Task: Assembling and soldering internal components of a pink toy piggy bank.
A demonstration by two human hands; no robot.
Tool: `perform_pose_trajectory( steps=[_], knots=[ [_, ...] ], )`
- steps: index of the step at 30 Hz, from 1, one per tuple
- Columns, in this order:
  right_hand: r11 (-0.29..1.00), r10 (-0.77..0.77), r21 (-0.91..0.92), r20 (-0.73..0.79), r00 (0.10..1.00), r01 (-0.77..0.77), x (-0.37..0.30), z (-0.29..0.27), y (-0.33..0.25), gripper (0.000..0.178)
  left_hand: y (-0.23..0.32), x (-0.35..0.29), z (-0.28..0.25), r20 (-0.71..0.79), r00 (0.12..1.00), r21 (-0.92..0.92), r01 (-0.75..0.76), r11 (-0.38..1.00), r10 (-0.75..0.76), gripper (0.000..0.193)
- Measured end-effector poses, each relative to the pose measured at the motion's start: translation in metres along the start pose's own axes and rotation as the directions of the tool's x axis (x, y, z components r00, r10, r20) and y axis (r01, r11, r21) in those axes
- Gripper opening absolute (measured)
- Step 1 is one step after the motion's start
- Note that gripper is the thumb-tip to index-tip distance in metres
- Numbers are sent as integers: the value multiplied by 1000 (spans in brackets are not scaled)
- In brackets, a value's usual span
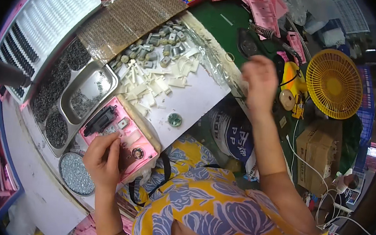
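Observation:
Over a pink plastic housing [150,152], my left hand [104,157] has its thumb and fingers pinched together; whatever lies between the tips is too small to make out. The housing holds a black part [100,121], a small square metal-cased part [123,123] and a round dark part with a coppery centre [137,153]. My right hand [260,79] is raised beyond the bench's right edge, smeared by motion, so its fingers do not show clearly. Nearest to it are a thin ring [230,57] and a yellow object [289,77].
White plastic pieces [154,87] and small motors [165,62] lie heaped on the bench. A metal tray [114,78], dark screws [48,88] and a dish of silvery bits [76,174] sit left. Rightward are a coiled-spring holder [263,32], yellow fan [334,84], cardboard box [316,150] and cables.

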State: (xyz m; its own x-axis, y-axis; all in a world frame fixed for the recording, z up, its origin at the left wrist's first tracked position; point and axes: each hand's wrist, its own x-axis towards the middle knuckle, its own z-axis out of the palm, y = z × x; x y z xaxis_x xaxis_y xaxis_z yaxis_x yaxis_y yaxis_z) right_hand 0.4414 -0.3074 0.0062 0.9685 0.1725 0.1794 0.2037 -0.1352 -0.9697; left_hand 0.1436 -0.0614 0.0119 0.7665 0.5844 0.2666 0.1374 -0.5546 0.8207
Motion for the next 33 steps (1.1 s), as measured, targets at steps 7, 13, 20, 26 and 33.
perform_pose_trajectory(
  steps=[7,13,20,26,33],
  knots=[
    [886,188,454,-168,968,-93,99,-48,10,54,4,-6,6,-30,984,-151,171,974,-178,5],
    [965,86,255,-501,861,52,89,-122,20,26,11,7,0,12,964,-273,260,926,-267,4],
    [699,323,654,71,944,-288,-13,-56,-53,50,-1,11,3,-59,997,35,51,998,-49,7],
    [915,-152,388,591,792,-114,-63,37,-24,35,-7,12,16,-70,995,324,-44,945,70,12],
    [968,-173,250,733,658,-24,-87,87,-19,24,-9,14,17,-67,995,351,-47,935,75,12]
  ],
)
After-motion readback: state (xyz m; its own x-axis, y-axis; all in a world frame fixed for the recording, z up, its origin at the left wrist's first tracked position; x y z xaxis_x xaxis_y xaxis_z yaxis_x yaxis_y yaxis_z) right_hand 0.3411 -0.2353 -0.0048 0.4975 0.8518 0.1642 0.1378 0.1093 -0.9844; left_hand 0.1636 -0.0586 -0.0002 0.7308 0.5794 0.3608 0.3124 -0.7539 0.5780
